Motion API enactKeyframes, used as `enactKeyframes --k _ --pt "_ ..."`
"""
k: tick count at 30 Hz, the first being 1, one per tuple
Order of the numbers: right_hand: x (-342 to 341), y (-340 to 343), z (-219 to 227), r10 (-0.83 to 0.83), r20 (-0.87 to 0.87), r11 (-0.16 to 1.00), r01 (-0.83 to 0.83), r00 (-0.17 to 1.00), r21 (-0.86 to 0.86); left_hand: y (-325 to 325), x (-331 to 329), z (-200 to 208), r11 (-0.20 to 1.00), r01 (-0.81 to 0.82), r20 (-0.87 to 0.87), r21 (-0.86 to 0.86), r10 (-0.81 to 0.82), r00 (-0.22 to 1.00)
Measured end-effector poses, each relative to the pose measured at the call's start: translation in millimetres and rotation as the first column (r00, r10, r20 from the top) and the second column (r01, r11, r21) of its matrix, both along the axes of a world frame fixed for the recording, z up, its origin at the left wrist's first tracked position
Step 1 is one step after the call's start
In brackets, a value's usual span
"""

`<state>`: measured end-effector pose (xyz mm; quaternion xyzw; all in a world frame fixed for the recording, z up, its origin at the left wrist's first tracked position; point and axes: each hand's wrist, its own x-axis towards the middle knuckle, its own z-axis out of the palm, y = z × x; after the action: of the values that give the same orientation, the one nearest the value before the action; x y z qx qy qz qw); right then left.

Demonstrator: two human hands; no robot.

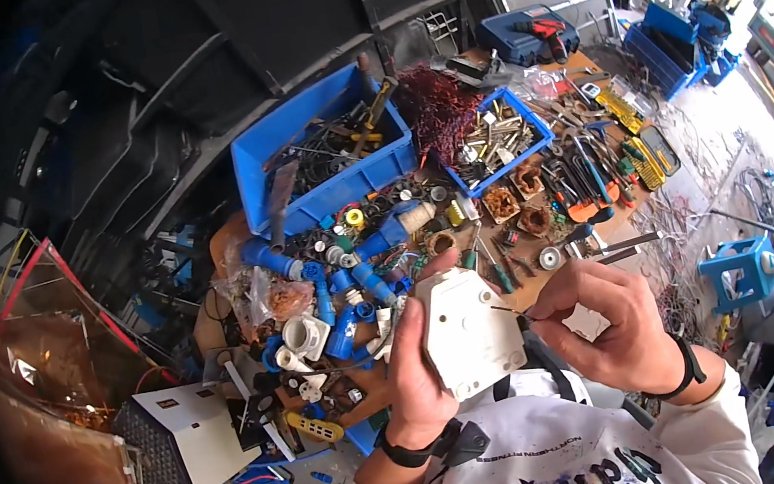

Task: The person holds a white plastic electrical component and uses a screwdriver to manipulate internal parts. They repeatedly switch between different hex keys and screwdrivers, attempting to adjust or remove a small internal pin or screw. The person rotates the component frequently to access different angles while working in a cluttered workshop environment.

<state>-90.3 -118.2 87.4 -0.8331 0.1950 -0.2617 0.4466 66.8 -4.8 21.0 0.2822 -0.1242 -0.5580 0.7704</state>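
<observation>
My left hand (417, 369) is closed round the left edge of a white plastic housing (475, 334). The housing is flat-faced with angled corners and several small holes, and I hold it up in front of my chest. Close to its right edge, my right hand (602, 319) is pinched with thumb and fingertips together. A thin dark shaft (501, 308) runs from those fingertips to the housing's upper right face. What kind of tool it belongs to is too small to tell, as the fingers cover most of it.
Beyond my hands, a cluttered wooden table carries a large blue crate (339, 192) of metal parts and a smaller blue tray (502, 181) of fittings. Blue pipe pieces (384, 288) lie at left. Pliers (588, 169) and other hand tools lie at right, with a red drill (549, 34) farther back.
</observation>
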Motion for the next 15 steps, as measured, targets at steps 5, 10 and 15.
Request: enactKeyframes --k 5,10,15 --pt "3 32 21 0.061 0.024 0.989 -0.058 0.998 -0.133 28 -4 4 0.995 0.020 0.008 -0.095 -0.019 1.000" --pt "5 51 30 0.090 0.025 0.986 -0.085 0.996 -0.145 45 -3 12 0.992 0.019 0.097 -0.122 -0.008 0.995" --pt "10 60 30 0.117 0.054 0.980 -0.106 0.992 -0.167 50 -2 18 0.993 0.007 0.176 -0.116 0.014 0.984"
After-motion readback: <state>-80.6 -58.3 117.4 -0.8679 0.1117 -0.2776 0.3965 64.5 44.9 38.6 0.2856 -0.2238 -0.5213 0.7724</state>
